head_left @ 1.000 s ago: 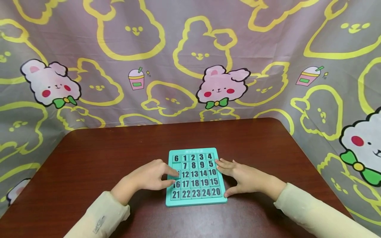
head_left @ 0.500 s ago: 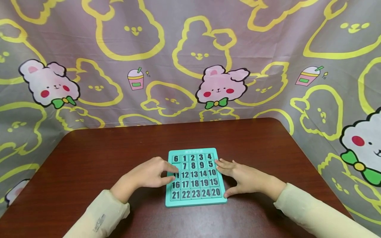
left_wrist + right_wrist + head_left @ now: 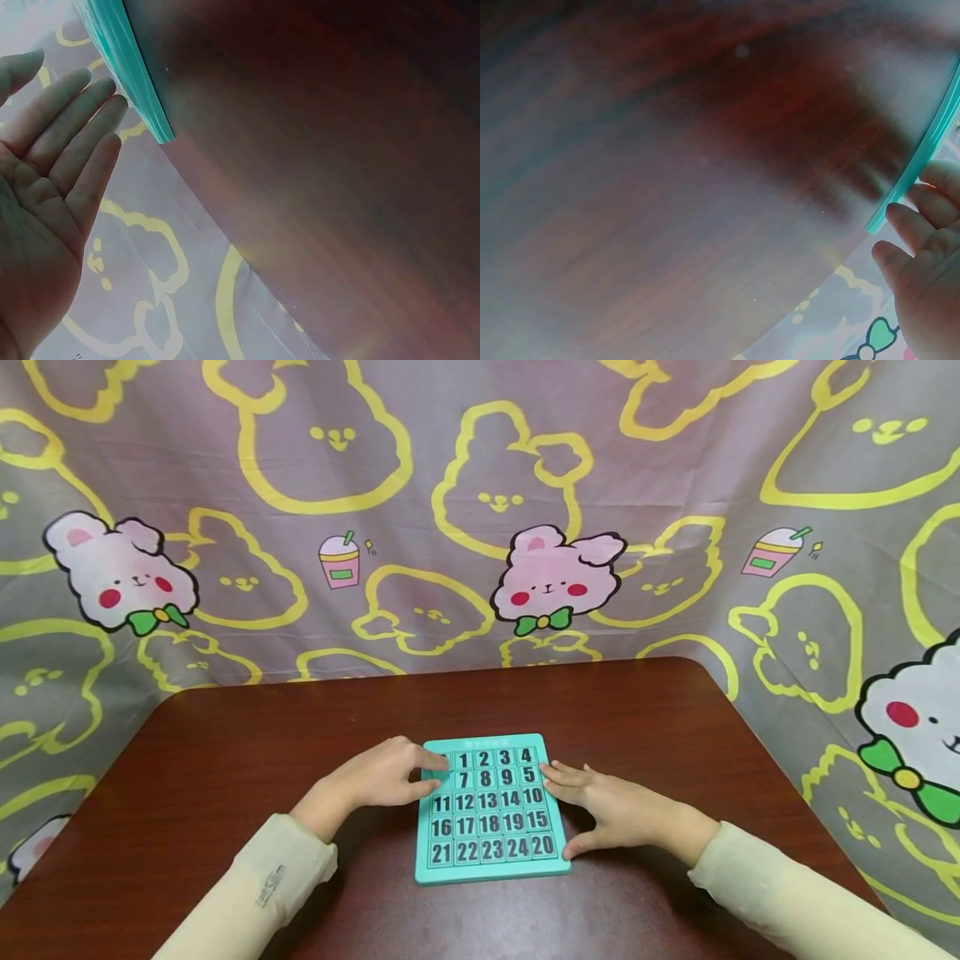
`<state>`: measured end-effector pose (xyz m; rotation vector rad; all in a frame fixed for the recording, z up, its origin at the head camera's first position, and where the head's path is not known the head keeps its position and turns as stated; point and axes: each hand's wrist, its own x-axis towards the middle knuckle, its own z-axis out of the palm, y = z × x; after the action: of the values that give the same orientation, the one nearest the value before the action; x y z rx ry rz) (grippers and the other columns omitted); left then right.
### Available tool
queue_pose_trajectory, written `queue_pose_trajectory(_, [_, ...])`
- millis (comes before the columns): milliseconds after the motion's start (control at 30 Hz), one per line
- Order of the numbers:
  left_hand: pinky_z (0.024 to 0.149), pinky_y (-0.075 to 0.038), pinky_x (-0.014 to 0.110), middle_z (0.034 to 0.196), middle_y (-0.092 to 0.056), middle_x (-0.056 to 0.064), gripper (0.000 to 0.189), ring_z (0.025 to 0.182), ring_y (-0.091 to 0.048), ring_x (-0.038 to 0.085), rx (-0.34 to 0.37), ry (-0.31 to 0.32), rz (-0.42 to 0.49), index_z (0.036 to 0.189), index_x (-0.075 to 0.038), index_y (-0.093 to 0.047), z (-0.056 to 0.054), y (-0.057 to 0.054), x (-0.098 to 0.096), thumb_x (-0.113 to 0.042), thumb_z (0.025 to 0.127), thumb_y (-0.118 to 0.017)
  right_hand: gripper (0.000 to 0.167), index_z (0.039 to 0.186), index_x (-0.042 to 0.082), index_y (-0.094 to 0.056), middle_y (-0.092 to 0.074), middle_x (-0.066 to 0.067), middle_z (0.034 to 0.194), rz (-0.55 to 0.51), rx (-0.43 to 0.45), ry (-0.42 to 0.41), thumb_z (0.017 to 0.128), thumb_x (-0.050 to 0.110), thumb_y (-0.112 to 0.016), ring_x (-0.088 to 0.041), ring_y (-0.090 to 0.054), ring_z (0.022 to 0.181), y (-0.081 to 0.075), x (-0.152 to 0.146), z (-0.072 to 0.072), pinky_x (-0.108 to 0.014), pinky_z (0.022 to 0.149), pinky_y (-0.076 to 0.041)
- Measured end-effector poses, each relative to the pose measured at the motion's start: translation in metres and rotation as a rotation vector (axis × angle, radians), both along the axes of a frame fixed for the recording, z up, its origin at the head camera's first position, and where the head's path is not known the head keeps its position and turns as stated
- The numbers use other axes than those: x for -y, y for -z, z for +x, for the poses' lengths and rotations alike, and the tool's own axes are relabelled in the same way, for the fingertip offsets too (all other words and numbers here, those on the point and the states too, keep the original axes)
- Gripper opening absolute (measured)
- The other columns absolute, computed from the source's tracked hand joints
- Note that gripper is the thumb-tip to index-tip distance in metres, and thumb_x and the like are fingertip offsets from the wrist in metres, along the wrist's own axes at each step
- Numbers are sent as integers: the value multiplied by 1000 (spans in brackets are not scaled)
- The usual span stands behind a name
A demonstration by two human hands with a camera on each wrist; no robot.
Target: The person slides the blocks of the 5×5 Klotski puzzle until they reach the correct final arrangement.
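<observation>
A turquoise number slide puzzle (image 3: 491, 873) lies flat on the table, its black-numbered tiles in rows. My left hand (image 3: 386, 774) reaches over its left edge, index fingertip on the top-left tile and hiding most of its number; the thumb tip is just below, at the frame's left side. Beneath that fingertip, a gap shows left of the 7. In the left wrist view, the other fingers of the left hand (image 3: 52, 172) lie straight beside the puzzle's edge (image 3: 135, 75). My right hand (image 3: 615, 810) rests against the right edge, fingers above and thumb near the lower corner.
The dark red-brown table (image 3: 285, 735) has rounded far corners. Behind it and at both sides hangs a grey-pink curtain (image 3: 420, 543) with yellow outlines and rabbit faces. Pale sleeves (image 3: 277, 877) cover both forearms.
My left hand has moved away from me along the puzzle's left column, from the 11 tile to the top-left tile. The 11 is uncovered and the 6 is now covered. The right hand stays put.
</observation>
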<state>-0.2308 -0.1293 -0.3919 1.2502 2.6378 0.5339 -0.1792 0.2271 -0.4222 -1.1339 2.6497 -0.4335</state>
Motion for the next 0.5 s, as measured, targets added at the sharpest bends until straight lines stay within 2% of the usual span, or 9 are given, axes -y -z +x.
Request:
queue_pose_trajectory(33, [53,-35,20,125,-70,8,35,49,-29,1,9,-6,-2,124,-6,-70,-1,0,0,-21,93,-66,99,150,3,-42,-27,-13,163,0,0,-2,79,67,-66,-35,-27,150,0,0,0,-63,115,-27])
queue_pose_trajectory(100, [51,-33,20,125,-70,8,35,48,-24,1,18,-17,-7,125,-7,-70,-2,1,0,-21,93,-66,98,150,3,-42,-27,-13,163,1,-1,-6,79,67,-66,-35,-27,150,0,1,1,-63,115,-27])
queue_pose_trajectory(333, [47,-28,20,125,-70,9,35,44,-21,1,30,-26,-9,124,-7,-70,-4,0,0,-21,93,-67,98,149,3,-42,-27,-13,163,3,-2,-4,79,66,-66,-34,-26,151,-1,1,0,-62,115,-28])
queue_pose_trajectory(500, [46,-28,20,123,-71,9,34,45,-23,1,35,-27,-11,124,-8,-71,0,0,1,-21,93,-67,98,150,2,-42,-27,-13,163,6,-9,-5,79,65,-67,-34,-26,150,-2,1,0,-62,115,-28])
